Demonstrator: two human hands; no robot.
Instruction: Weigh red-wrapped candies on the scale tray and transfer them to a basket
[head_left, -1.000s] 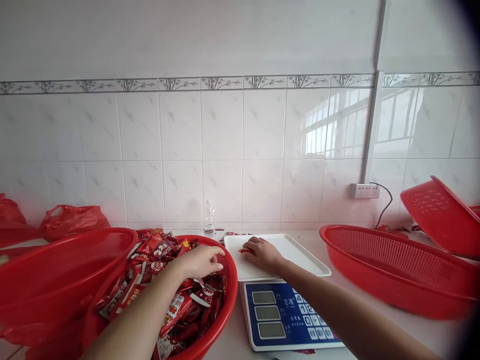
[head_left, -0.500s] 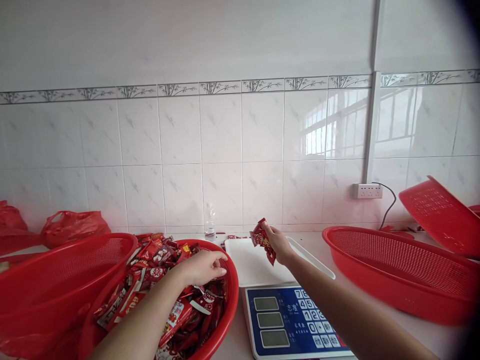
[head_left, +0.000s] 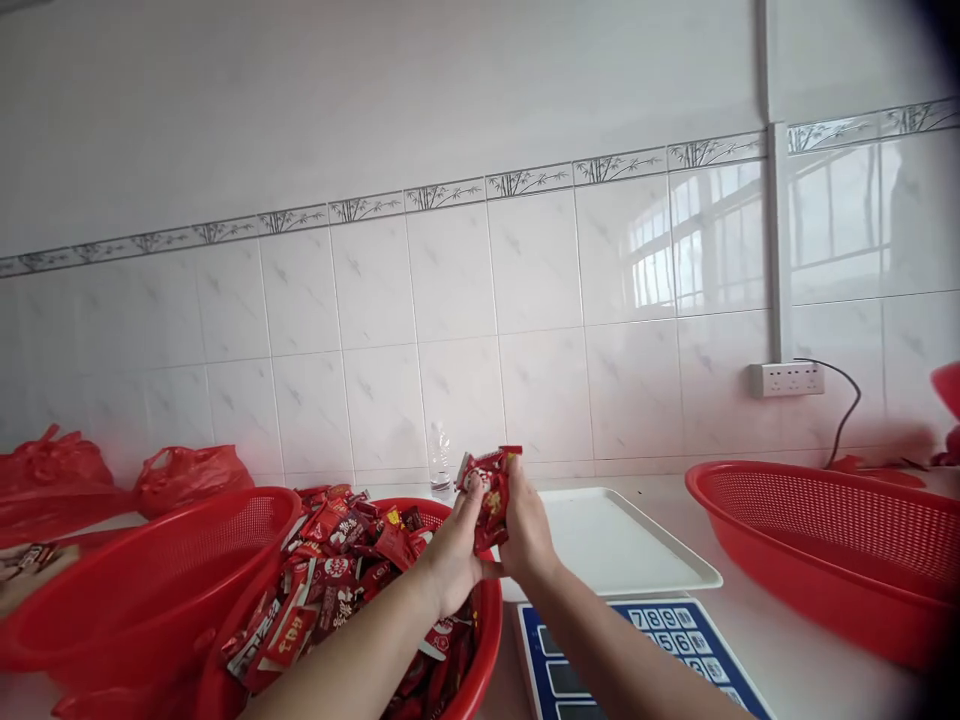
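Note:
My left hand (head_left: 448,552) and my right hand (head_left: 525,530) are raised together above the rim of a red basket (head_left: 484,640). Both hands close on a small bunch of red snack packets (head_left: 487,487) held between them. The basket below is heaped with several more red packets (head_left: 330,580). Just right of my hands lies a white tray (head_left: 622,545) on a blue digital scale (head_left: 660,660).
A second red basket (head_left: 150,590) sits at the left with red plastic bags (head_left: 187,475) behind it. A large shallow red basket (head_left: 825,560) stands at the right. A small clear bottle (head_left: 440,462) stands by the tiled wall, near a wall socket (head_left: 785,379) with a cable.
My right hand lifted packets off the white tray and carried them left. My left hand rose from the basket to meet it, and both now hold the packets.

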